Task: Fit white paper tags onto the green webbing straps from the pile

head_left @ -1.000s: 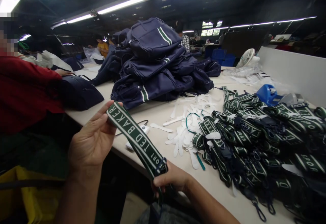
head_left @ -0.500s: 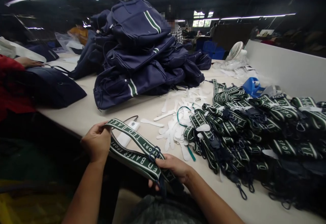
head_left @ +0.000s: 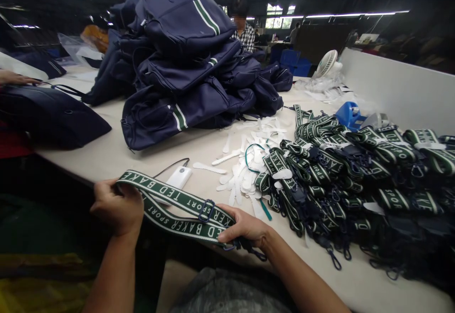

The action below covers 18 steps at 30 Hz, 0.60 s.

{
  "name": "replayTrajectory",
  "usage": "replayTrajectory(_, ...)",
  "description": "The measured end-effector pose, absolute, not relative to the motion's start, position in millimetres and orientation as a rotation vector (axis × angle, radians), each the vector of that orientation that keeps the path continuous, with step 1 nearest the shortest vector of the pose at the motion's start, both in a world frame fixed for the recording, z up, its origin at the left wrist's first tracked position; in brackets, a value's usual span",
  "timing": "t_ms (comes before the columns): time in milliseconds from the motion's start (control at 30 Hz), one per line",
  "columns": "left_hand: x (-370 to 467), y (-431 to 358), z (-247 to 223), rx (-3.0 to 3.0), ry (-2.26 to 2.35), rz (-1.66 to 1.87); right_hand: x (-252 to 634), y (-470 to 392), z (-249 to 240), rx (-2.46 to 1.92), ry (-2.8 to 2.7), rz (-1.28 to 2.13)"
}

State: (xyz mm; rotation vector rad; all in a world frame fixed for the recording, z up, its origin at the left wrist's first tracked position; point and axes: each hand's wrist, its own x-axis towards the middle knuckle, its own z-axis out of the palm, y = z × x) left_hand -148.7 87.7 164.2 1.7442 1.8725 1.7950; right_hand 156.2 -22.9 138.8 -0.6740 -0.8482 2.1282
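A green shoulder strap [head_left: 177, 222] with white edges and lettering is stretched between my two hands, doubled into a long loop. My left hand [head_left: 117, 208] is closed round the looped end at the left. With thumb on top, my right hand [head_left: 241, 227] grips the other end near a dark slide buckle [head_left: 206, 210]; dark clips hang below that hand. Just behind the strap lies a white power bank [head_left: 178, 178] with a black cable. Bundles of similar straps [head_left: 320, 170] with dark clips are heaped right of my right hand.
White paper strips [head_left: 241, 180] lie scattered mid-table. Navy bags [head_left: 185, 80] form a tall pile behind them. A blue tape dispenser [head_left: 350, 115] and a white fan [head_left: 327, 63] stand at the right. At the left, a co-worker's hand [head_left: 16, 78] rests on a navy bag [head_left: 53, 116].
My left hand has moved left and slightly down, drawing the strap loop longer and flatter. My right hand has shifted its grip on the strap's near end. The view has shifted slightly.
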Motion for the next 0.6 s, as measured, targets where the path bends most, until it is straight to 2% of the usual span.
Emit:
replayTrajectory(100, -158.6, 82.0, 167.9, 1.610, 1.796, 1.892, 158.9, -21.0, 136.5, -0.700, -0.848, 2.113)
replayTrajectory(200, -156.9, 77.6, 177.5, 1.652, 1.950, 1.860, 163.2, -19.2, 131.9, -0.756, -0.823, 2.052)
replayTrajectory(267, -150.9, 77.1, 183.4, 1.631, 2.168, 1.668, 166.2, -18.9, 131.6, -0.778, -0.794, 1.994)
replayTrajectory(367, -140.7, 78.3, 185.6, 1.676, 2.293, 1.090, 170.4, -19.9, 140.7, -0.794, -0.746, 1.901)
replayTrajectory(467, -127.2, 74.0, 179.3, 1.829, 2.072, 0.647, 174.9, -22.2, 159.3, -0.773, -0.725, 1.863)
replayTrajectory(600, -90.6, 46.8, 176.6, 2.023, 1.405, 0.623, 179.5, -24.3, 184.2, -0.729, -0.786, 1.942)
